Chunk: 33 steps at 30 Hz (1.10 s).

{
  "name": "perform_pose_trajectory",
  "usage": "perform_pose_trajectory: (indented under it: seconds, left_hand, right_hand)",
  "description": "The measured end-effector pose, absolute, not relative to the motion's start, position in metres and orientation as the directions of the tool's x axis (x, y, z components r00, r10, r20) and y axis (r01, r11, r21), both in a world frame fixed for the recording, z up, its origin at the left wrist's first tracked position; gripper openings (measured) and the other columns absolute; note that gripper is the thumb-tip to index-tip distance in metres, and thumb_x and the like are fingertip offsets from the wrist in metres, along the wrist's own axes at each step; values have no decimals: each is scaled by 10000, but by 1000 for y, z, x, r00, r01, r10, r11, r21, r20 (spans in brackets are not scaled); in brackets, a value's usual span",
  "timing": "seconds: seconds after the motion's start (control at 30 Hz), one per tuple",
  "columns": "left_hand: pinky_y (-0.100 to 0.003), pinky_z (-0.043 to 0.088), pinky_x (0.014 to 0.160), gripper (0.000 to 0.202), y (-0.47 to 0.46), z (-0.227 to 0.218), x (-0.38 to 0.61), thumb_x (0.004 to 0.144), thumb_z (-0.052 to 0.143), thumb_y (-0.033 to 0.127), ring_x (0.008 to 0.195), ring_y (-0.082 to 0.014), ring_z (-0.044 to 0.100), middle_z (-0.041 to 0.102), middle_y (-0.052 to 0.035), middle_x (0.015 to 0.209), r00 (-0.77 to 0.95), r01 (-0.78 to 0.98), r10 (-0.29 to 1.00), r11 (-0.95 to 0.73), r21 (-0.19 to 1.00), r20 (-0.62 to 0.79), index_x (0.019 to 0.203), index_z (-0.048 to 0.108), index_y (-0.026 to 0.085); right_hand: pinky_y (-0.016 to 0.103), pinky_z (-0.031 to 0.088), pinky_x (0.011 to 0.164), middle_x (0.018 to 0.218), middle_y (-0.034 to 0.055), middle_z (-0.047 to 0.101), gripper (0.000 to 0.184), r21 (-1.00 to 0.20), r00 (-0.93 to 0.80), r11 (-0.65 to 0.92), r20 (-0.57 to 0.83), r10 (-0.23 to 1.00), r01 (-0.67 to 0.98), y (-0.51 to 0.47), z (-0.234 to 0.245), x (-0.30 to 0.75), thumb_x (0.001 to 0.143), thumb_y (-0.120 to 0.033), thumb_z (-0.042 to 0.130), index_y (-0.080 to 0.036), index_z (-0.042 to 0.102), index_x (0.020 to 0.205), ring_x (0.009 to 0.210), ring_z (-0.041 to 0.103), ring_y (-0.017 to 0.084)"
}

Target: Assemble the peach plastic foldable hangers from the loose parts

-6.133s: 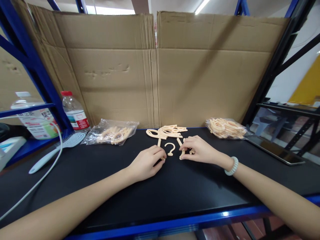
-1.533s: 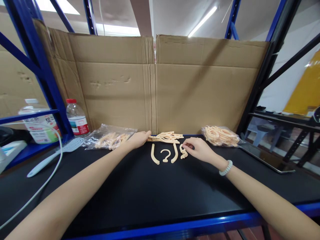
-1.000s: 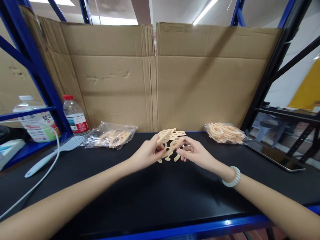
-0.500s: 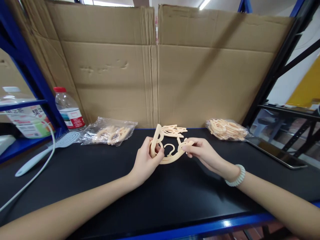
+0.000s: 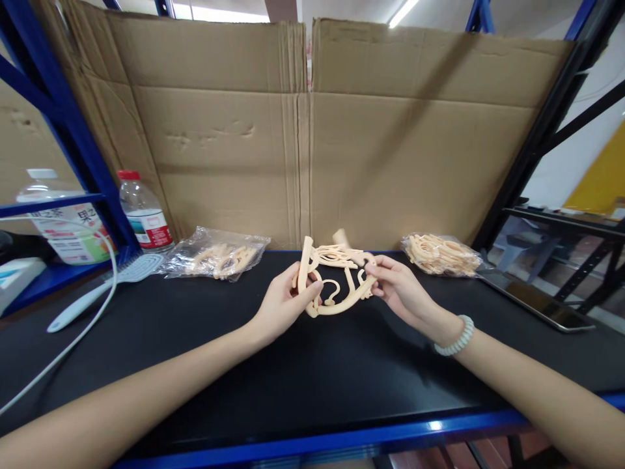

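A beige folding clothes hanger [image 5: 342,307] is held above the black tabletop between both hands, its curved bar bowed downward. My left hand [image 5: 286,303] is closed around its left end, where a straight arm [image 5: 303,264] stands up beside the thumb. At the right end, my right hand [image 5: 398,286] pinches the bar between thumb and fingers. A hook [image 5: 332,290] shows inside the curve. Behind the hands lies a small pile of beige hanger parts [image 5: 336,255]. A blurred beige piece [image 5: 340,238] sticks up there; what it belongs to is unclear.
Clear bags of beige hangers lie at the back left [image 5: 219,257] and back right [image 5: 442,254]. A hairbrush [image 5: 97,301], a white cable [image 5: 90,322] and a red-capped bottle [image 5: 146,215] are on the left. A tablet [image 5: 537,303] lies right. Cardboard [image 5: 234,156] walls the back.
The hanger's right end has swung up and outward a little with my right hand, and its curve looks wider. A blurred piece now shows above the pile. The camera view has shifted slightly.
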<state>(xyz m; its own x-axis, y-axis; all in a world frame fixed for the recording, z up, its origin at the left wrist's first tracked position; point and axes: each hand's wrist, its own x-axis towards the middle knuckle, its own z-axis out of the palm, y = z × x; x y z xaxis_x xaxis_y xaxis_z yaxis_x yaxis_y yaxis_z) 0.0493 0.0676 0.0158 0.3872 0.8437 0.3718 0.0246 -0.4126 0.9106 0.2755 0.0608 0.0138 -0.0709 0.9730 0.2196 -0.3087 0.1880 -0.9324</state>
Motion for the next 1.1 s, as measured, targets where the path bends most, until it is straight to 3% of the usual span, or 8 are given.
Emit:
perform_pose_trajectory:
  seconds: [0.23,0.33,0.4,0.5,0.67,0.87,0.97,1.1]
  left_hand:
    - [-278,487,611,199,64,21,48,787,630,324,649,-145,577,512,37,692,475,130,813,-444,886,338,763,496,179]
    - [-307,464,768,198,61,23,49,793,614,306,841,-164,567,581,-16,891,613,99,718,-483,870,329,735,474,179]
    - [-326,460,814,214,61,22,49,799,614,323,938,-179,565,568,-51,1066,704,55,665,-403,914,251,764,457,183]
    - [-287,482,656,292,64,16,49,821,610,424,849,-168,593,535,-68,1110,745,35,658,-204,978,110,822,435,190]
    - [-206,349,485,360,67,8,51,830,573,530,564,-92,474,549,8,806,710,11,704,-4,1000,-5,889,434,204]
    - [-225,307,516,305,60,13,52,908,447,478,553,-104,371,404,57,662,750,228,661,-278,933,14,908,518,182]
    - [-248,366,640,335,61,13,51,942,362,436,669,-135,420,439,31,716,775,276,623,-485,830,106,865,554,173]
    - [-265,382,665,376,63,10,49,963,293,422,685,-150,429,458,17,719,786,332,608,-570,752,114,850,548,169]
  right_hand:
    - [203,487,554,681,-31,568,292,-941,-131,174,219,967,-289,67,10,279,654,-280,826,-167,574,749,587,547,75]
    - [238,540,630,720,-17,611,289,-952,-190,159,212,959,-260,66,5,273,638,-268,836,-158,619,796,630,608,94]
    - [244,556,647,731,-9,630,281,-956,-195,169,218,956,-239,65,2,271,639,-272,836,-153,636,799,644,632,101]
    - [245,575,657,727,3,652,259,-958,-205,201,242,948,-202,63,2,269,653,-275,827,-149,655,801,660,655,113]
    - [269,606,647,787,18,661,199,-943,-296,314,332,896,-109,56,2,262,700,-273,788,-152,692,825,672,674,133]
    - [237,571,524,742,28,655,165,-894,-362,446,405,840,37,51,-1,259,784,-309,711,-161,708,857,639,671,144]
    - [250,555,519,702,24,661,176,-863,-388,494,422,820,106,49,1,259,802,-335,689,-167,707,852,586,652,135]
    - [269,538,541,708,26,663,150,-750,-391,620,513,764,228,45,4,257,842,-314,647,-180,692,791,586,629,135]
